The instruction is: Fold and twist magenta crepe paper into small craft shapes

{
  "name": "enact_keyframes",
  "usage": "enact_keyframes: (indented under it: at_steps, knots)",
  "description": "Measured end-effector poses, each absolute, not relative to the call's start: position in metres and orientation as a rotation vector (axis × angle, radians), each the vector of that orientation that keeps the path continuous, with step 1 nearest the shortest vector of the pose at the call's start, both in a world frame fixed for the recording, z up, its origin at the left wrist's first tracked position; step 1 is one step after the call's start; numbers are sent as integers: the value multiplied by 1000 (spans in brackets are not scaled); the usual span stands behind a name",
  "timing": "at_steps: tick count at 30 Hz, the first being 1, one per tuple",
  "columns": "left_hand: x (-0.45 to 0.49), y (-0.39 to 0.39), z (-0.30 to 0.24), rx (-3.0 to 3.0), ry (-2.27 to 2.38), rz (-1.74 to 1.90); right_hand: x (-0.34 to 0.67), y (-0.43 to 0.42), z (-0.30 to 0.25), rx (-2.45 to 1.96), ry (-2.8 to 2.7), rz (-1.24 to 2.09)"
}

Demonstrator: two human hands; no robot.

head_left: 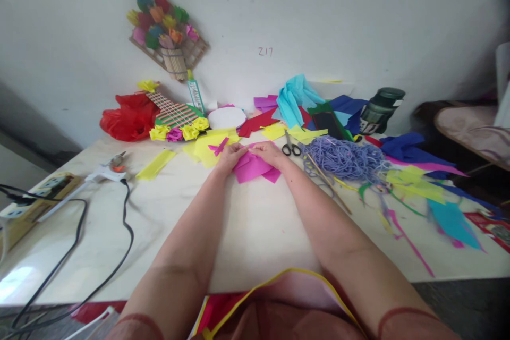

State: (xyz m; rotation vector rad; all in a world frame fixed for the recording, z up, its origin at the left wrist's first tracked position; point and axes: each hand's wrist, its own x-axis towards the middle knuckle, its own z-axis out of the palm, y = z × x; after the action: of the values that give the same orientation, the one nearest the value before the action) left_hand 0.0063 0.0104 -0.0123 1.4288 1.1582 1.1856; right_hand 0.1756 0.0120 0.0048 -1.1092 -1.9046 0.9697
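- We're seeing our left hand (pixel 232 157) pinching the upper left of the pink paper (pixel 257 171), fingers closing on it.
- Our right hand (pixel 269 153) is grasping the same paper's upper right, so both are gripping!
- That paper is sitting mid-table (pixel 263 234), right between our hands.
- Beyond our left, yellow paper (pixel 202 150) is lying flat.
- Just past our right, scissors (pixel 291 148) are resting beside purple yarn (pixel 346 158).
- Far left, we're spotting a black cord (pixel 126 212) snaking across.

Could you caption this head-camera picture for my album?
Left hand and right hand pinch pink paper over a pale table, with scissors and tangled lilac string nearby.
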Motion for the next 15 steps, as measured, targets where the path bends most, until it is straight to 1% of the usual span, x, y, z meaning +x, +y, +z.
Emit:
enact_keyframes:
  at_steps: [5,15]
  knots:
    - [4,13,-14,1512,1215,1233,180,15,0,-1135,-1792,1069]
    - [5,14,-12,1624,1365,1216,182,12,4,-1158,-1702,1082]
